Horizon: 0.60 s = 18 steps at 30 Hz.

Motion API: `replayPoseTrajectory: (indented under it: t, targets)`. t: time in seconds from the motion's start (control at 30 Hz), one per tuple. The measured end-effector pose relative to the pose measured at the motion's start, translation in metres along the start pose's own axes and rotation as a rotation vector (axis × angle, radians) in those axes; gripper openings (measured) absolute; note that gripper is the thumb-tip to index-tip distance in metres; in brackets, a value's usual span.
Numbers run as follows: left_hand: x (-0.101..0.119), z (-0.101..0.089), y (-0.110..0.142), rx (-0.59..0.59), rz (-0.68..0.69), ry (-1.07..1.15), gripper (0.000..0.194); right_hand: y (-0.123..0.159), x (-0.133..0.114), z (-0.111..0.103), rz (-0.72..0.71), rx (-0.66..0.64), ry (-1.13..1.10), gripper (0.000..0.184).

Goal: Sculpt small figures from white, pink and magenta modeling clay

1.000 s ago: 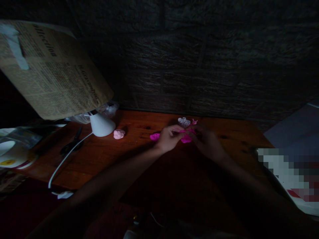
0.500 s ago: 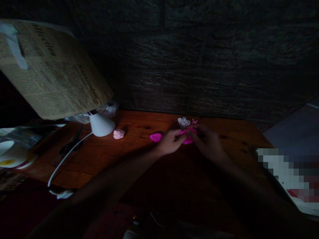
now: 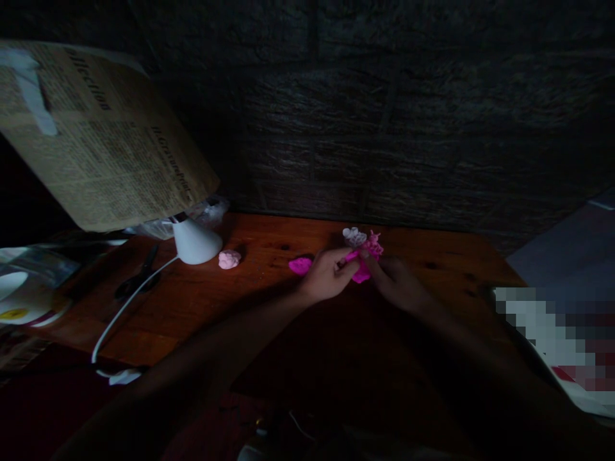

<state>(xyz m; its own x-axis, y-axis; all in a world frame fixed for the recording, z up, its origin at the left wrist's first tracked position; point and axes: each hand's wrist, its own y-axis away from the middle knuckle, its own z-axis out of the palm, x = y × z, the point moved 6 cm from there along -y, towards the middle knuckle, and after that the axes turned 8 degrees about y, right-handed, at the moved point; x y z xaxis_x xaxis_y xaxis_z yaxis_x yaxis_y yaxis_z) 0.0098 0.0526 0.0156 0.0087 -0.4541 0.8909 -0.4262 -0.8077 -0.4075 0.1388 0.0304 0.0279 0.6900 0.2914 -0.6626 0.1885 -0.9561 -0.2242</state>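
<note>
My left hand (image 3: 327, 275) and my right hand (image 3: 396, 282) meet over the far middle of a reddish wooden table (image 3: 230, 301). Both pinch a bright magenta lump of clay (image 3: 362, 266) between their fingertips. A second magenta piece (image 3: 300, 265) lies flat on the wood just left of my left hand. Behind the hands sits a pale whitish clay flower (image 3: 354, 235). A small ragged pink piece (image 3: 373, 242) shows above my right fingers. A light pink clay ball (image 3: 229, 258) rests farther left.
A white lamp base (image 3: 196, 240) with its white cord (image 3: 125, 307) stands at the left under a newspaper sheet (image 3: 96, 134). Black scissors (image 3: 139, 275) lie beside the cord. A white tub (image 3: 24, 301) sits at the far left. A dark brick wall (image 3: 384, 128) backs the table.
My left hand has slid right, baring the flat magenta piece. Both hands have drawn closer on the clay lump, and the ragged pink piece now shows above my right fingers.
</note>
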Motion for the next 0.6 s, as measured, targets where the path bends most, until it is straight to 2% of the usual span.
replayPoseTrajectory:
  t: [0.2,0.33,0.53,0.6]
  targets:
    - [-0.004,-0.001,0.001,0.050,0.000,0.035,0.024,0.002,-0.002,-0.003,-0.023,-0.005,-0.014,0.065]
    - [-0.009,0.000,0.000,0.041,-0.021,0.088,0.025,0.001,-0.006,-0.006,-0.058,0.010,0.038,0.063]
    - [-0.012,-0.001,-0.002,0.093,-0.050,0.148,0.052,0.000,-0.011,-0.006,-0.097,-0.006,0.096,0.059]
    - [-0.014,-0.003,-0.002,0.108,-0.082,0.145,0.056,0.000,-0.009,-0.006,-0.091,0.015,0.111,0.059]
